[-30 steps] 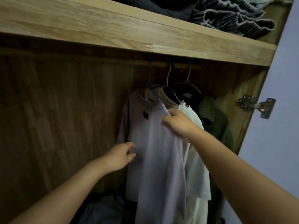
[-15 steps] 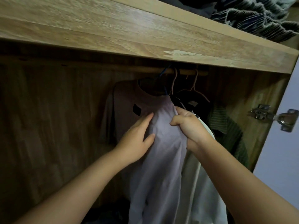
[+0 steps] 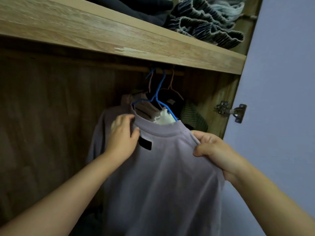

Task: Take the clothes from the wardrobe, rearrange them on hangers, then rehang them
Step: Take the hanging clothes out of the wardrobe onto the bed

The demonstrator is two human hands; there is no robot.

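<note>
Shirt (image 3: pixel 162 176) is pinched at the shoulder by right hand (image 3: pixel 216 150); collar edge is gripped by left hand (image 3: pixel 121 138). Just beyond the fingers, blue hanger (image 3: pixel 157 94) is hooked on rail (image 3: pixel 168 72). Hook is best lifted clear, not dragged, sparing neighbouring clothes.

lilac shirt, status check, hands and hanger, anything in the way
Left hand grips collar, right hand pinches shoulder. Lilac shirt pulled outward, blue hanger still hooked on rail. Other hung clothes crowd close behind.
</note>
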